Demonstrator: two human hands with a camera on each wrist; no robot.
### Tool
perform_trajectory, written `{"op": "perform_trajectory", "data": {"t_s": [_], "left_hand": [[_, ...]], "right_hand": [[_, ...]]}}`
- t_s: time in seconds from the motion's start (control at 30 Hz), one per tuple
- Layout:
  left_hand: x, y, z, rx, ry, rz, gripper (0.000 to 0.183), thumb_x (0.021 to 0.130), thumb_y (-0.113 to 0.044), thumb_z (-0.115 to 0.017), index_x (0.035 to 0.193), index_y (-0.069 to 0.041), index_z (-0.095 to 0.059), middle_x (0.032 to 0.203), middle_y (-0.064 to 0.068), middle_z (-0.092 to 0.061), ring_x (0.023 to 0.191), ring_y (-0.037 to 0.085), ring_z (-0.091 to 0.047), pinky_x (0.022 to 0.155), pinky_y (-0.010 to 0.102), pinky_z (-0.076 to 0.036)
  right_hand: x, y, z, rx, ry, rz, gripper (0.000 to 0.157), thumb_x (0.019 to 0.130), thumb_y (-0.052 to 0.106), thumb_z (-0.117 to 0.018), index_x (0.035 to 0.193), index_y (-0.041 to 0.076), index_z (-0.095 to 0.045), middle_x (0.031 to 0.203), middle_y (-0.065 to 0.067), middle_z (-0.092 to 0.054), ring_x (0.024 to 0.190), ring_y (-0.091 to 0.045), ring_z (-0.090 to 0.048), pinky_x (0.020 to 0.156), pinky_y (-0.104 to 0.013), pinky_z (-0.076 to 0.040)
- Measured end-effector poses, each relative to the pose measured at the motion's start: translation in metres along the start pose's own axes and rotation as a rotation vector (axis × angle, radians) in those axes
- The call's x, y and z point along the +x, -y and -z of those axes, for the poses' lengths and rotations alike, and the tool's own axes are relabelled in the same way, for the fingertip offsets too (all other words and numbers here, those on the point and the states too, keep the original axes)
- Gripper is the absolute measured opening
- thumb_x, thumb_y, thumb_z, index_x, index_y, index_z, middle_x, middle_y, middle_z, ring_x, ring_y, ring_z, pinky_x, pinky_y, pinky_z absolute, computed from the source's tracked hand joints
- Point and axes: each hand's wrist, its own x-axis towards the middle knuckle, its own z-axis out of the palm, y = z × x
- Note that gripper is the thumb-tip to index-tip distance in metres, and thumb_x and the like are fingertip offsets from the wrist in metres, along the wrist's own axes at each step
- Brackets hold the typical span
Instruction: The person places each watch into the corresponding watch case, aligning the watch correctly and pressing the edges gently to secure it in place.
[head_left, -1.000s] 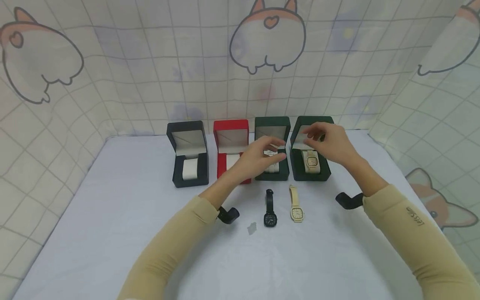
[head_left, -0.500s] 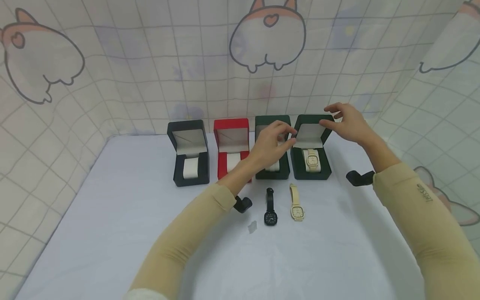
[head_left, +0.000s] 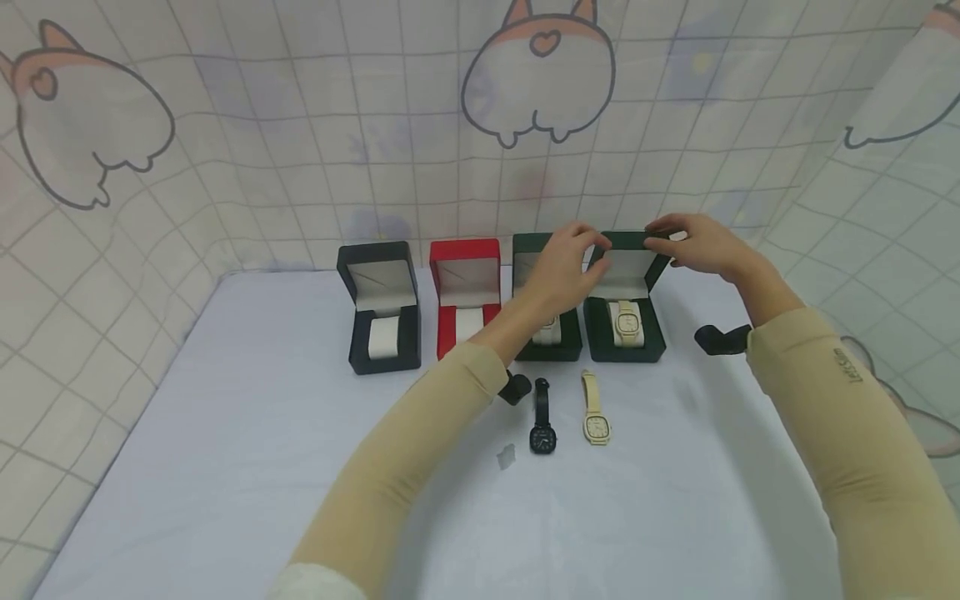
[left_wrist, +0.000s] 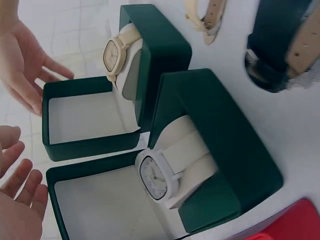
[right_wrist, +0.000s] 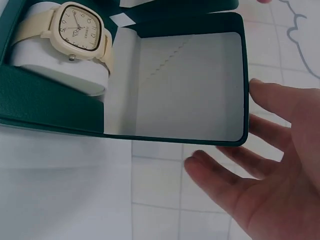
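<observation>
My right hand (head_left: 697, 242) is at the upper edge of the raised lid of the right green watch box (right_wrist: 245, 90). In the right wrist view its thumb tip meets the lid's edge, and the straight fingers reach behind the lid. Inside that box a cream watch (right_wrist: 80, 27) sits on a white cushion. My left hand (head_left: 566, 271) hovers over the left green watch box (left_wrist: 230, 145), its loosely bent fingers (left_wrist: 25, 185) close by the raised lid and holding nothing. A white watch (left_wrist: 157, 175) is wrapped round the cushion in that box.
Left of the green boxes stand a red watch box (head_left: 465, 250) and a dark watch box (head_left: 386, 367), lids up, with white cushions. A black watch (head_left: 542, 437) and a cream-strapped watch (head_left: 596, 427) lie in front on the white-covered table (head_left: 262, 433), near a small grey patch (head_left: 506, 456).
Both hands have moved up to the lids of the green boxes. The left hand shifted right and back, and the right hand went right to the right box's lid edge.
</observation>
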Motion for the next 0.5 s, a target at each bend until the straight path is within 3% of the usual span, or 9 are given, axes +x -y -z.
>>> {"op": "perform_trajectory", "data": {"t_s": [0.13,0.3,0.5], "left_hand": [[0.008,-0.002,-0.002,-0.014,0.007,0.014,0.03,0.104,-0.02,-0.062,0.131,-0.006,-0.066,0.137,0.006,-0.056,0.13,0.02,-0.05,0.11,0.02,-0.036],[0.015,-0.011,-0.002,-0.015,0.022,0.018,0.036,0.105,-0.017,-0.061,0.138,-0.003,-0.061,0.145,0.01,-0.052,0.134,0.021,-0.048,0.11,0.021,-0.037],[0.022,-0.023,-0.006,0.071,0.062,0.057,0.04,0.107,-0.016,-0.058,0.144,-0.002,-0.056,0.147,0.012,-0.05,0.137,0.023,-0.046,0.112,0.023,-0.036]], "right_hand": [[0.0,-0.001,0.001,0.025,0.048,0.002,0.063,0.108,0.04,-0.051,0.15,-0.006,-0.041,0.148,-0.03,-0.042,0.124,-0.048,-0.055,0.101,-0.056,-0.05],[-0.002,-0.001,0.001,0.055,0.042,-0.013,0.061,0.107,0.038,-0.056,0.148,-0.006,-0.043,0.145,-0.03,-0.044,0.122,-0.049,-0.056,0.1,-0.053,-0.051],[-0.003,-0.002,0.0,0.072,0.018,-0.034,0.061,0.105,0.036,-0.06,0.146,-0.006,-0.045,0.145,-0.03,-0.043,0.122,-0.048,-0.056,0.095,-0.047,-0.055]]}}
